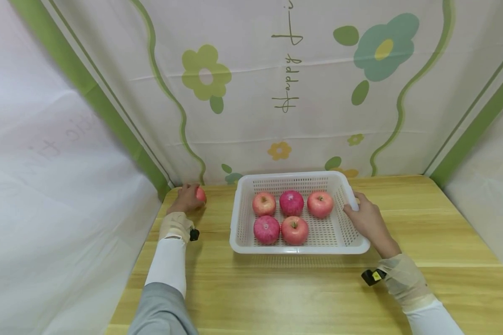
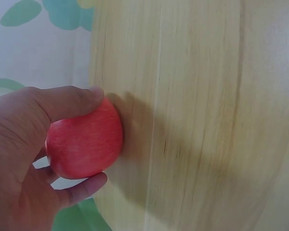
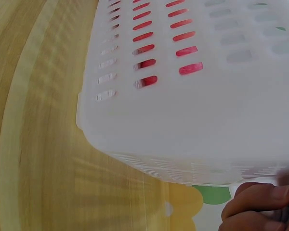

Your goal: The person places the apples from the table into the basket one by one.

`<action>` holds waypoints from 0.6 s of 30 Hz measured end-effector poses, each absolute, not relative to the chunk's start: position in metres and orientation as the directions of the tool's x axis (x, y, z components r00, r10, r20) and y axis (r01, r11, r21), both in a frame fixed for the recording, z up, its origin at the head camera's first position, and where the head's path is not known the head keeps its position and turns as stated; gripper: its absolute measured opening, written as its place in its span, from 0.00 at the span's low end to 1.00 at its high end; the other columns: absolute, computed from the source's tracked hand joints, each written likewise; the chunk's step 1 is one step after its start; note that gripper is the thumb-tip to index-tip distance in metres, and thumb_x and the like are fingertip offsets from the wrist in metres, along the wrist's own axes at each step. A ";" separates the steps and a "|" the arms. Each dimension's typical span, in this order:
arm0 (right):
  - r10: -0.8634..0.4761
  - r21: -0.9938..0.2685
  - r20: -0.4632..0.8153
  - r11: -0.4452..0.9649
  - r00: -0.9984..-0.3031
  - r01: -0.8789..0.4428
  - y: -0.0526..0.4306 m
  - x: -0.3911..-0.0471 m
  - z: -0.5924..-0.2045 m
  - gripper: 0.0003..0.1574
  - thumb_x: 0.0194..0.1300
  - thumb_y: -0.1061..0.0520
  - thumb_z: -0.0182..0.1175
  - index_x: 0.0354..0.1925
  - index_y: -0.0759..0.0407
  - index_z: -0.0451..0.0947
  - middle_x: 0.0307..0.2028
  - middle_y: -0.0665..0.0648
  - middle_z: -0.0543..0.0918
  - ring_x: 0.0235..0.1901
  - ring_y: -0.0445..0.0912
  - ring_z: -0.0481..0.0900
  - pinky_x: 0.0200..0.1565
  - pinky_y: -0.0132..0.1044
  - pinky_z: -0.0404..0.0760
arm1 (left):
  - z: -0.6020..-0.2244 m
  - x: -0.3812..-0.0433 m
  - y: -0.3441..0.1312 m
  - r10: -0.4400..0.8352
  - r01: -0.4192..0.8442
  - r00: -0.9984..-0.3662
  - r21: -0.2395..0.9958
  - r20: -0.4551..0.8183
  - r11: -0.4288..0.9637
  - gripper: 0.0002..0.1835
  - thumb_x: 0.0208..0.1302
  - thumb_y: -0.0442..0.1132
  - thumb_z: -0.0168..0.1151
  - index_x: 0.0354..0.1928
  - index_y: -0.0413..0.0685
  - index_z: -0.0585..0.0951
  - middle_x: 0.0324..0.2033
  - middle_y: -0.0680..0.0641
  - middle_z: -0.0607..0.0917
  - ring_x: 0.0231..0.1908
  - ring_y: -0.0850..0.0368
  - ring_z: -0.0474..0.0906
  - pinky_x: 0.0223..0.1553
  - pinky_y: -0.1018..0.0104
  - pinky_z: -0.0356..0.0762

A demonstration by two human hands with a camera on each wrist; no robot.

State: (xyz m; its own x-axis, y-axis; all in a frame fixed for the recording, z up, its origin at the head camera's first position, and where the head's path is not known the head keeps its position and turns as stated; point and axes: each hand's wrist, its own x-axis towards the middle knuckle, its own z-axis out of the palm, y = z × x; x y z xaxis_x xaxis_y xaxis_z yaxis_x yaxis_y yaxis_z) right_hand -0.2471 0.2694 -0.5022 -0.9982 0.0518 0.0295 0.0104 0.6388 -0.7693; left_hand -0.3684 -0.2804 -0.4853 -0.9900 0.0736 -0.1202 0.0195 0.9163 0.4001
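At the table's back left corner, my left hand [image 1: 187, 197] grips a red apple [image 2: 86, 142]; in the left wrist view the thumb lies over its top and the fingers curl beneath. My right hand [image 1: 365, 216] holds the right rim of a white plastic basket [image 1: 297, 250], fingers on the outside. Inside the basket sit several apples: a pale red one [image 1: 264, 204], a dark pink one [image 1: 291, 203] and a light red one [image 1: 320, 204] in the back row, two more in front. The right wrist view shows the basket's slotted wall [image 3: 192, 115] with red behind the slots.
The basket stands mid-table on the wooden table [image 1: 251, 298]. A white cloth with printed flowers [image 1: 251, 116] hangs along the back edge, and further cloth walls [image 1: 58, 209] rise at both sides.
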 end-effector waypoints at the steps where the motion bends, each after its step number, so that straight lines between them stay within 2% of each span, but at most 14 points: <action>1: 0.052 -0.770 0.028 0.638 -0.998 0.012 0.269 -0.247 -0.502 0.44 0.80 0.50 0.52 0.80 0.74 0.53 0.59 0.85 0.79 0.39 0.62 0.92 0.30 0.45 0.91 | -0.485 -0.368 -0.280 0.074 0.020 -0.990 0.400 -0.120 0.916 0.45 0.66 0.42 0.68 0.81 0.36 0.60 0.74 0.25 0.61 0.71 0.24 0.59 0.70 0.29 0.69; 7: 0.051 -0.768 0.020 0.640 -0.998 0.018 0.269 -0.247 -0.502 0.44 0.80 0.50 0.52 0.80 0.74 0.52 0.59 0.85 0.79 0.39 0.62 0.92 0.29 0.44 0.91 | -0.485 -0.366 -0.281 0.073 0.024 -0.992 0.410 -0.104 0.912 0.44 0.66 0.43 0.68 0.80 0.35 0.62 0.73 0.25 0.65 0.71 0.26 0.60 0.70 0.30 0.69; 18: 0.047 -0.763 0.009 0.646 -0.999 0.024 0.270 -0.247 -0.501 0.45 0.80 0.50 0.52 0.80 0.75 0.51 0.60 0.85 0.78 0.39 0.62 0.92 0.30 0.45 0.91 | -0.484 -0.362 -0.285 0.093 0.044 -0.991 0.432 -0.092 0.901 0.44 0.64 0.44 0.71 0.78 0.36 0.64 0.73 0.27 0.63 0.70 0.28 0.61 0.69 0.31 0.70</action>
State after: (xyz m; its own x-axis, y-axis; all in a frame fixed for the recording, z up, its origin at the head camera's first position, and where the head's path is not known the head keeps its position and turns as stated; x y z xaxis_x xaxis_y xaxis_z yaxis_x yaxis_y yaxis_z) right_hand -0.2472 0.2701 -0.5012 -0.9988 0.0473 0.0085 0.0241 0.6456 -0.7633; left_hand -0.3623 -0.2852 -0.4836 -0.9914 0.0931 -0.0922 0.0444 0.9009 0.4317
